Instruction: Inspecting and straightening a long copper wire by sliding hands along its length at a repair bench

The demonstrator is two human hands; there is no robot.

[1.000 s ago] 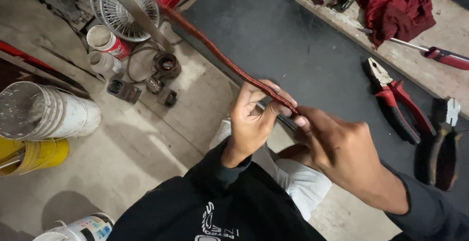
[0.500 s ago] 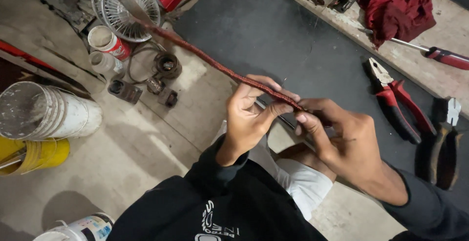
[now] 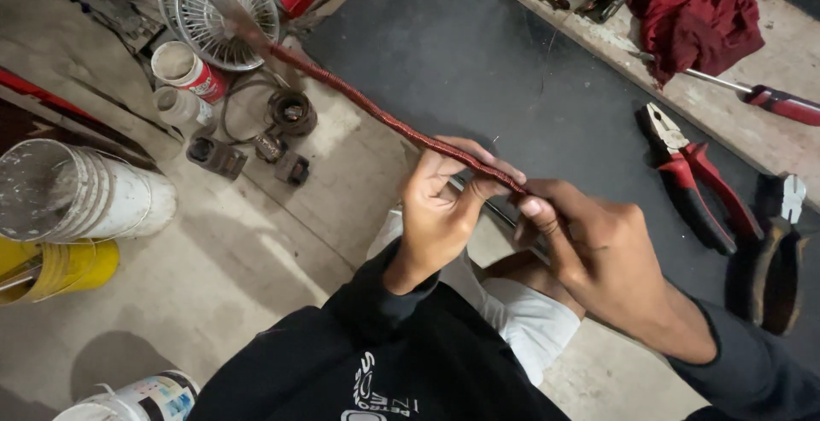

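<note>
Fingers of the left hand (image 3: 444,207) and right hand (image 3: 589,246) pinch the near end of a long reddish coil-wound rod (image 3: 376,118) at mid-frame; it slants to the upper left. Below lies a dusty concrete floor (image 3: 213,276) and a dark rubber mat (image 3: 478,54). Red-handled pliers (image 3: 692,178) rest at right, stacked white plastic buckets (image 3: 77,195) at left, and a wire fan guard (image 3: 224,13) at the top.
</note>
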